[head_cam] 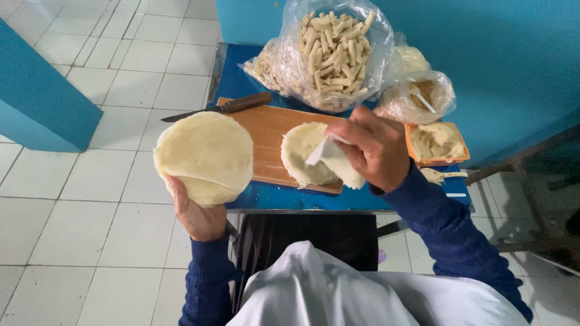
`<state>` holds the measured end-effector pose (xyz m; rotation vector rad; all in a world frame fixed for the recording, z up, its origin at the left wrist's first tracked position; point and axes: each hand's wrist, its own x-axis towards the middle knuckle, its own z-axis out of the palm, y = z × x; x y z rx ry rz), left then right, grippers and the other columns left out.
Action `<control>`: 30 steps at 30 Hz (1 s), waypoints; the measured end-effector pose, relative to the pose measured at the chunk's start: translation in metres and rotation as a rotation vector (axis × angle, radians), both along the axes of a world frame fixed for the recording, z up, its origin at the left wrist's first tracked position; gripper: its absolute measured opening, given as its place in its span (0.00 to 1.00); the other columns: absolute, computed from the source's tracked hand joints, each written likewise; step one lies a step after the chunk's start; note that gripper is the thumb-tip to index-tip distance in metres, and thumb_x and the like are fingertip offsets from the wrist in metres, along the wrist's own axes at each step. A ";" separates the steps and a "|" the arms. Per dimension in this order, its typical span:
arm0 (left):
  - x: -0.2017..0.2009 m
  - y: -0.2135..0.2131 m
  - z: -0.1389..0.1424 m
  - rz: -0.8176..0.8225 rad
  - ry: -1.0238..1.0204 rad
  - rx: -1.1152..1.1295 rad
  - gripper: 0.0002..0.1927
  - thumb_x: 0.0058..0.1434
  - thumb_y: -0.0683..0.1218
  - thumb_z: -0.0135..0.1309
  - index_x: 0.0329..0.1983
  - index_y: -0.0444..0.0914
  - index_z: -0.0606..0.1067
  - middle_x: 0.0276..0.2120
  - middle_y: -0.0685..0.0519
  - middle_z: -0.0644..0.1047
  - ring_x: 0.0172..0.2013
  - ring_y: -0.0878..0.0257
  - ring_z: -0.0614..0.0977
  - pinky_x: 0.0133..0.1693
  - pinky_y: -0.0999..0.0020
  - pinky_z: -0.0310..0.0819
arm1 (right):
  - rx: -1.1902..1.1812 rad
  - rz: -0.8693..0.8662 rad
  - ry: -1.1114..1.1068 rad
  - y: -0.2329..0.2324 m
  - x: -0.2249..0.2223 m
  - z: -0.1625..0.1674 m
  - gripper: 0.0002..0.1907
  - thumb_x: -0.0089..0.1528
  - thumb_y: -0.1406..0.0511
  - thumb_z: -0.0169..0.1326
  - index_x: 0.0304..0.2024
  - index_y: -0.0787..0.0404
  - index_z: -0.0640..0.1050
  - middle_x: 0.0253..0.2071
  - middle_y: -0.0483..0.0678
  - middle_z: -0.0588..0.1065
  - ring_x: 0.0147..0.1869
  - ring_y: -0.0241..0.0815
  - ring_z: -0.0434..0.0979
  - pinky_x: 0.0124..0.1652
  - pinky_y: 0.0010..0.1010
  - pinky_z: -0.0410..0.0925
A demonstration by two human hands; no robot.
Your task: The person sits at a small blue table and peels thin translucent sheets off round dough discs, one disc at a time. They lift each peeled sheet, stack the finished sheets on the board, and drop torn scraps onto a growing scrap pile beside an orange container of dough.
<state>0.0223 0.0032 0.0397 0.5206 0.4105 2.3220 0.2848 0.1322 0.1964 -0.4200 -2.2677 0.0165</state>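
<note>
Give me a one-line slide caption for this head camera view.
Left hand holds a round pale dough disc; right hand peels white paper above a wooden cutting board.

A small, plain food-preparation spot, like a snack stall's kitchen: a little blue tabletop (272,198) against a blue painted wall (483,54), white tiled floor (90,199), a wooden cutting board (272,136), a brown-handled knife (220,108), and clear plastic bags of pale dough sticks (332,51) at the far edge.

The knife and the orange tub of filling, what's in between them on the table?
In the head view, the wooden board lies between the knife and the orange tub, with a round dough stack on it and the right hand over that.
</note>
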 end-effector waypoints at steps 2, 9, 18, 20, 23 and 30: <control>-0.007 0.000 -0.006 0.014 0.005 0.065 0.30 0.78 0.55 0.41 0.79 0.41 0.52 0.75 0.45 0.60 0.73 0.48 0.65 0.71 0.45 0.64 | 0.008 0.012 -0.073 -0.001 0.004 -0.009 0.09 0.60 0.70 0.64 0.42 0.56 0.80 0.32 0.47 0.70 0.33 0.47 0.75 0.34 0.37 0.68; -0.016 -0.001 -0.017 0.002 -0.077 0.082 0.29 0.78 0.54 0.40 0.79 0.44 0.52 0.75 0.47 0.60 0.73 0.48 0.65 0.72 0.44 0.63 | -0.066 0.044 -0.147 0.058 -0.031 -0.078 0.07 0.65 0.63 0.60 0.44 0.56 0.81 0.39 0.46 0.78 0.39 0.50 0.80 0.36 0.38 0.72; -0.015 0.000 -0.017 0.008 -0.076 0.033 0.30 0.77 0.55 0.41 0.78 0.42 0.52 0.74 0.47 0.61 0.72 0.48 0.65 0.71 0.45 0.62 | -0.311 -0.147 -0.394 0.141 -0.045 -0.141 0.16 0.66 0.55 0.60 0.48 0.59 0.78 0.44 0.51 0.79 0.47 0.54 0.79 0.44 0.44 0.71; -0.015 -0.001 -0.017 -0.007 -0.099 0.027 0.30 0.77 0.55 0.41 0.78 0.42 0.53 0.74 0.47 0.61 0.73 0.49 0.65 0.72 0.45 0.62 | -0.521 -0.019 -0.357 0.149 -0.033 -0.137 0.18 0.66 0.58 0.59 0.54 0.59 0.75 0.48 0.49 0.79 0.48 0.49 0.80 0.45 0.40 0.71; -0.012 -0.001 -0.016 -0.018 -0.052 0.025 0.31 0.77 0.55 0.41 0.78 0.41 0.53 0.74 0.46 0.61 0.73 0.49 0.65 0.72 0.45 0.61 | -0.790 0.078 -0.460 0.163 -0.016 -0.124 0.29 0.61 0.63 0.62 0.64 0.55 0.70 0.43 0.51 0.76 0.45 0.46 0.77 0.45 0.37 0.70; -0.007 0.001 -0.012 -0.029 -0.058 0.002 0.31 0.77 0.56 0.41 0.78 0.41 0.53 0.74 0.47 0.61 0.73 0.49 0.65 0.72 0.46 0.61 | -0.717 0.142 -0.448 0.154 -0.004 -0.118 0.35 0.57 0.74 0.59 0.67 0.53 0.70 0.49 0.49 0.72 0.53 0.42 0.75 0.52 0.33 0.71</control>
